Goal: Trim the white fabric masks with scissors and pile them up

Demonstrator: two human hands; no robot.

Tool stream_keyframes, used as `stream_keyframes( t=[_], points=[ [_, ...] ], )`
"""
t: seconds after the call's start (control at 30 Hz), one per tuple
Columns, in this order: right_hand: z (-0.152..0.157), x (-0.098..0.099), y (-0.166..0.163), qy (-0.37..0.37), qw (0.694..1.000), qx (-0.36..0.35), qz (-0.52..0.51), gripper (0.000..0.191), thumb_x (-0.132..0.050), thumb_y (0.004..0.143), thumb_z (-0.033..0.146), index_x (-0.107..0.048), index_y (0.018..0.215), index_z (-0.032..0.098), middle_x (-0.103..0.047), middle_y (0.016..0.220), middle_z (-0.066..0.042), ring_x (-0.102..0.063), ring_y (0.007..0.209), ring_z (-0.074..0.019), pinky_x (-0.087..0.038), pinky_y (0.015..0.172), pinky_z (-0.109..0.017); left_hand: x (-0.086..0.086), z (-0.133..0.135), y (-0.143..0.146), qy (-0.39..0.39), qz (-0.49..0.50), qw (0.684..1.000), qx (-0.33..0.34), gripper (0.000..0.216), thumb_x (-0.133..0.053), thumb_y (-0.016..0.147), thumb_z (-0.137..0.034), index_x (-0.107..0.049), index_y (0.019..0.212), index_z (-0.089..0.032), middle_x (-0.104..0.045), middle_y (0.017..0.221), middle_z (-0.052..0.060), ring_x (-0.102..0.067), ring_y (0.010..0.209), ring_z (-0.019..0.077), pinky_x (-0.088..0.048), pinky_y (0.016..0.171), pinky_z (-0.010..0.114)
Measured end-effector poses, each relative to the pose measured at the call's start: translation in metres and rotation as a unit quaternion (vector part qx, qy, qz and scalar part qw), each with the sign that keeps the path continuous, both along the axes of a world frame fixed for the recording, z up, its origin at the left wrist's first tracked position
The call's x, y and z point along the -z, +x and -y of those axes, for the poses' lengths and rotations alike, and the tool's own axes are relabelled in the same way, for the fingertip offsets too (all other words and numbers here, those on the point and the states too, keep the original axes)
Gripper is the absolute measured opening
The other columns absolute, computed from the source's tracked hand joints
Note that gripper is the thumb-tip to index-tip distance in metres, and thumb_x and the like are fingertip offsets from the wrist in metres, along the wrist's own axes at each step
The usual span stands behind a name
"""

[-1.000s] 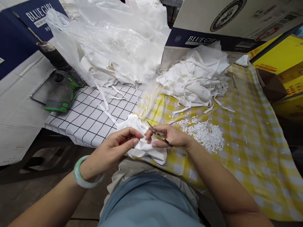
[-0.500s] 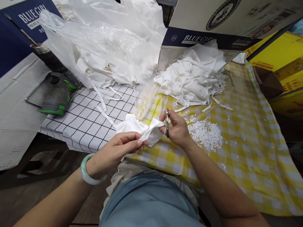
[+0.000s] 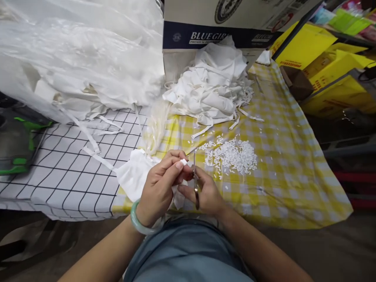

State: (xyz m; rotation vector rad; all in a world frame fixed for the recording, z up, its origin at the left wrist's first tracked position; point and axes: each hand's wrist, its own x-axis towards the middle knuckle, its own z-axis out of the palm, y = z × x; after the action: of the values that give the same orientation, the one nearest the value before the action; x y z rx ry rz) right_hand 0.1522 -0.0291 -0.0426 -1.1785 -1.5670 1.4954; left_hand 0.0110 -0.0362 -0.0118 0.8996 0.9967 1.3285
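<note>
A white cloth piece with straps [image 3: 133, 174] hangs from my left hand [image 3: 163, 176]. Thumb and fingers pinch one end of it, and a small white tip pokes out above them. My right hand [image 3: 205, 190] is closed around a pair of small scissors [image 3: 196, 182], their blades pointing up and away from me beside the pinched end. Whether the blades touch the cloth I cannot tell. Just beyond the hands lies a heap of tiny white snippets [image 3: 235, 154] on the yellow checked tablecloth [image 3: 282, 176].
Behind the snippets rises a pile of white strapped cloth pieces [image 3: 211, 86] against a cardboard box [image 3: 188, 37]. A clear plastic bag [image 3: 96, 51] with more white cloth fills the back left. A grey-green device [image 3: 17, 141] stands at left, yellow bags [image 3: 331, 74] at right.
My left hand has shifted from the cloth's lower edge to a pinch at its end, near the scissors. The scissors now point away from me. The view has swung to the right.
</note>
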Motion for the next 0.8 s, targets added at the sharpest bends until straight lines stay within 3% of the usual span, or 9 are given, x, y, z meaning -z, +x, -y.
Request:
stream_keyframes(
  t=[0.1,0.2,0.27,0.37,0.8],
  points=[
    [-0.007,-0.014,0.031,0.137,0.978,-0.008,0.156,0.026,-0.068,0.08,0.041,-0.056,0.091,0.021,-0.058,0.089,-0.005,-0.052,0.087,-0.022,-0.044,0.08,-0.037,0.013,0.0,0.009,0.018,-0.069,0.997,-0.007,0.023,-0.053,0.096,-0.027,-0.07,0.083,-0.018,-0.048,0.106,0.003,-0.044,0.068,0.0083,-0.039,0.061,0.023],
    [-0.011,-0.021,0.048,0.201,0.945,-0.023,0.256,0.035,-0.068,0.078,0.053,-0.056,0.079,0.02,-0.06,0.078,-0.005,-0.05,0.083,-0.0228,-0.039,0.077,-0.037,0.02,0.001,0.016,0.047,-0.137,0.989,0.002,0.024,-0.05,0.097,-0.027,-0.069,0.084,-0.018,-0.049,0.106,0.006,-0.05,0.096,0.0172,-0.044,0.076,0.026],
    [-0.012,-0.021,0.051,0.208,0.931,-0.03,0.297,0.043,-0.07,0.075,0.059,-0.052,0.069,0.021,-0.058,0.07,-0.003,-0.049,0.077,-0.0214,-0.036,0.076,-0.036,0.021,0.002,0.019,0.066,-0.172,0.983,0.013,0.025,-0.048,0.098,-0.025,-0.066,0.083,-0.018,-0.049,0.106,0.007,-0.047,0.107,0.0204,-0.043,0.088,0.03],
    [-0.012,-0.018,0.051,0.203,0.925,-0.045,0.317,0.049,-0.072,0.071,0.062,-0.047,0.06,0.021,-0.054,0.062,-0.001,-0.046,0.068,-0.0179,-0.033,0.073,-0.034,0.021,0.001,0.024,0.083,-0.203,0.975,0.033,0.025,-0.044,0.098,-0.021,-0.059,0.078,-0.019,-0.048,0.104,0.006,-0.046,0.108,0.0197,-0.04,0.095,0.032],
    [-0.015,-0.013,0.053,0.172,0.941,-0.047,0.289,0.051,-0.075,0.069,0.06,-0.045,0.055,0.02,-0.054,0.053,0.002,-0.049,0.062,-0.0155,-0.033,0.072,-0.032,0.03,-0.004,0.027,0.125,-0.248,0.959,0.06,0.026,-0.04,0.098,-0.015,-0.053,0.075,-0.019,-0.047,0.091,0.006,-0.043,0.104,0.0205,-0.038,0.092,0.034]
  ],
)
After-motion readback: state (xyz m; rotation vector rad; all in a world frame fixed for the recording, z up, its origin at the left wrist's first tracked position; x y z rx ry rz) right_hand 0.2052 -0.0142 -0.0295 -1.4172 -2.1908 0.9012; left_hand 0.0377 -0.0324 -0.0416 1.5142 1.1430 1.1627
